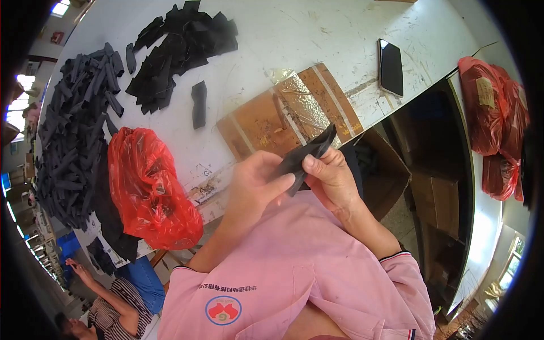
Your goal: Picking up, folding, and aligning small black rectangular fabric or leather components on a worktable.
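Note:
Between both hands, above the near edge of the table, is a small black fabric piece [294, 161]. My left hand [259, 180] pinches its left part between thumb and fingers. On its other side my right hand [330, 173] grips it, with the thumb pressed on top. The far corner of the piece sticks up past my right fingers. Just beyond the hands lies a brown cardboard sheet [258, 126] with strips of clear tape. A single dark fabric piece [199, 105] rests alone to the left of the cardboard.
A large heap of dark rolled fabric pieces [71, 141] covers the table's left side. Flat black pieces [181, 48] are piled at the back. A red plastic bag [148, 187] stands at left, a phone [391, 68] at right. Red bags [481, 107] sit far right; another person [116, 306] is lower left.

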{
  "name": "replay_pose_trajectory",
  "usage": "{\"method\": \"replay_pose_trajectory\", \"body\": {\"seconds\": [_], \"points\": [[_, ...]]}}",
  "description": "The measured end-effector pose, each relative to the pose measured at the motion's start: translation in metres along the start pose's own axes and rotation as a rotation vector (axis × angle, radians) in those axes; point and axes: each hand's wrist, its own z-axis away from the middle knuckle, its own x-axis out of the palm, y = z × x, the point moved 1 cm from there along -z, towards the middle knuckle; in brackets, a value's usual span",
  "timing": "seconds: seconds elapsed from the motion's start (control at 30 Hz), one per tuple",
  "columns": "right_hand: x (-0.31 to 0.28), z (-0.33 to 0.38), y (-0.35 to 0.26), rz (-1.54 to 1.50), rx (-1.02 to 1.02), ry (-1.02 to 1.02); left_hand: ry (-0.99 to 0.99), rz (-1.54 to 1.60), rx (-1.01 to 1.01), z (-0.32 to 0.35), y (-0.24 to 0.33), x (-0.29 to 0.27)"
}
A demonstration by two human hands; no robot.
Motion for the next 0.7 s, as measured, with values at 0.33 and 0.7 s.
{"method": "replay_pose_trajectory", "body": {"seconds": [0.33, 0.7], "points": [[-0.009, -0.001, -0.011, -0.092, -0.126, 0.191, -0.088, 0.324, 0.127, -0.008, -0.01, 0.002], [-0.008, -0.005, -0.004, -0.078, -0.129, 0.195, -0.023, 0.266, 0.1, -0.009, -0.013, 0.002]]}}
